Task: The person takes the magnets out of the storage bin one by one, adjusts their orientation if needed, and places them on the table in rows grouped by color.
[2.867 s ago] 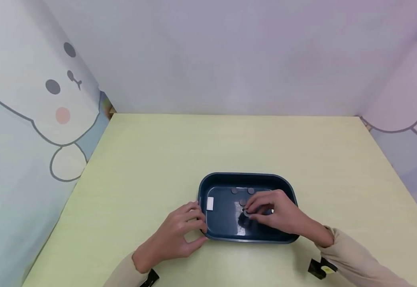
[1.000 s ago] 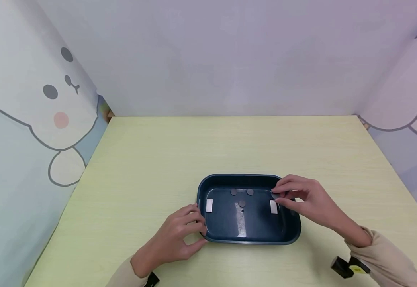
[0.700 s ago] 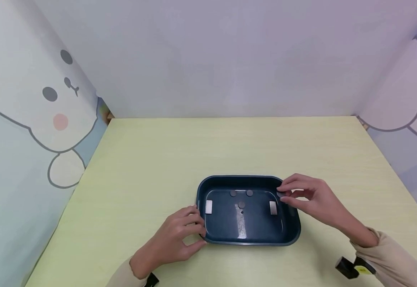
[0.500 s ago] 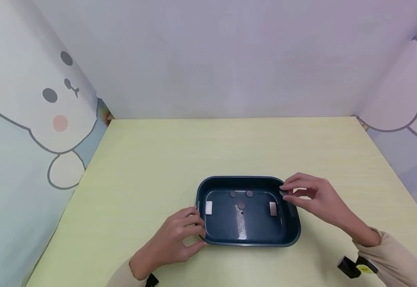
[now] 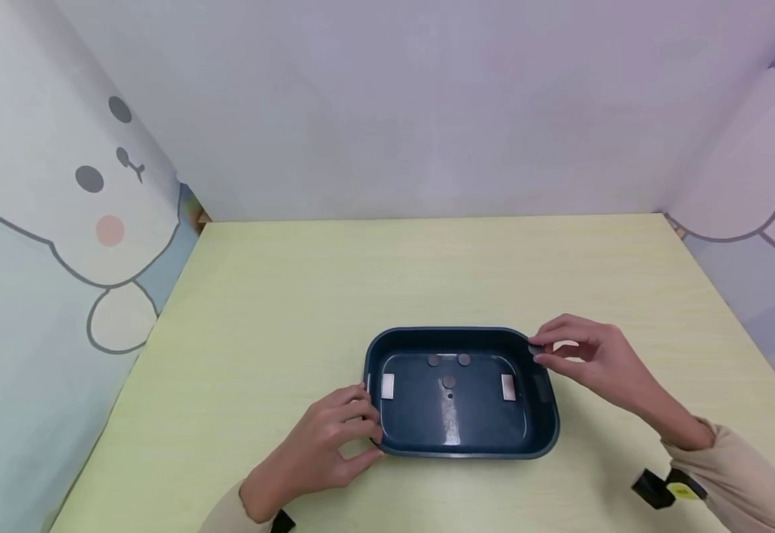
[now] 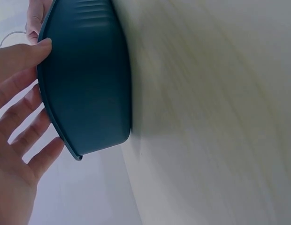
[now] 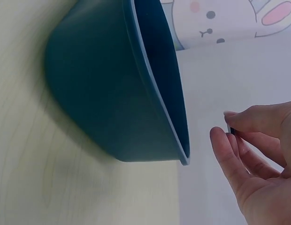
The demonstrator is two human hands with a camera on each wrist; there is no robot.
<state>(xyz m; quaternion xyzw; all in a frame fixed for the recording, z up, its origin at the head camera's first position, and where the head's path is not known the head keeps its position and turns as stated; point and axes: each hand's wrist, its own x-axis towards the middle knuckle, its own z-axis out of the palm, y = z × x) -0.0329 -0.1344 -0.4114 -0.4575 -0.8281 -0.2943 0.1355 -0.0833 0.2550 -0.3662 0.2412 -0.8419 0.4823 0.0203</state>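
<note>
A dark blue rectangular basin [image 5: 457, 454] with rounded corners stands on the table. My left hand [image 5: 323, 437] rests its fingertips along the basin's left rim, fingers spread, with the thumb by the near left corner. Over the far right rim, my right hand [image 5: 590, 359] pinches a small dark round disc [image 5: 535, 349] between thumb and fingers. In the right wrist view the disc [image 7: 231, 131] appears edge-on, apart from the basin wall [image 7: 103, 93]. Inside the basin lie three similar discs, including a left disc [image 5: 433, 360], a right disc [image 5: 463, 360] and a nearer disc [image 5: 449, 382].
A white rectangle [image 5: 388, 386] lies at the left of the basin floor, and a second white rectangle [image 5: 508, 387] at the right. The pale yellow table [image 5: 294, 296] extends around the basin. White panels [image 5: 427, 111] bound the back, and cartoon-printed cloths [image 5: 121, 318] the sides.
My right hand has lifted a disc from the middle of the basin and carried it right and away to the far right rim. My left hand has stayed at the left rim.
</note>
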